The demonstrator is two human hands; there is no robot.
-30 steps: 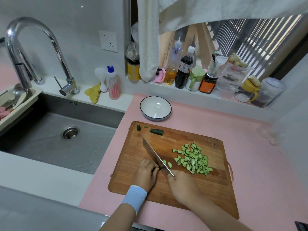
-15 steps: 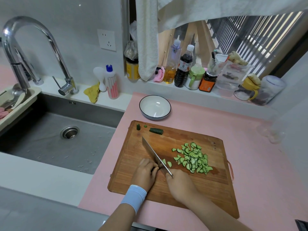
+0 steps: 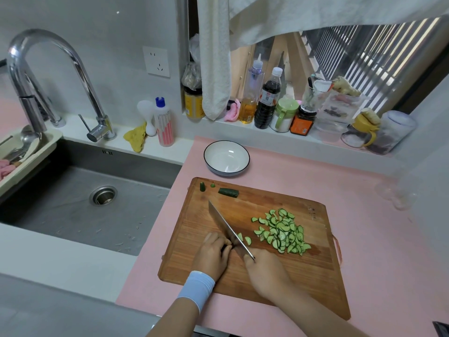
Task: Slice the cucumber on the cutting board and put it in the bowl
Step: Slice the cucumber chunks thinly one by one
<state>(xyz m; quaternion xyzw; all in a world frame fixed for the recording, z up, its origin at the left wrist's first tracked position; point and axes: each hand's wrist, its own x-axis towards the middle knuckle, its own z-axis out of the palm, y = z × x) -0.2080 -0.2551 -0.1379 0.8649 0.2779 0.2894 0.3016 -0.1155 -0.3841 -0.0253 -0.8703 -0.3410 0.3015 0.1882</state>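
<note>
- Right hand [image 3: 267, 273] clamps the knife [image 3: 223, 224], its blade angled down beside the knuckles of the left hand [image 3: 212, 254].
- Left hand curls over the last of the cucumber [image 3: 228, 246], mostly hidden, on the board [image 3: 267, 198].
- Slices [image 3: 281, 232] lie heaped right of the blade; the bowl [image 3: 226, 158] beyond the board holds none.
- Slicing looks nearly finished; the next cut calls for tucked fingertips.

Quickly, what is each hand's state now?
Left hand: curled; whether it holds anything is hidden.
Right hand: grips the steel kitchen knife.
</note>
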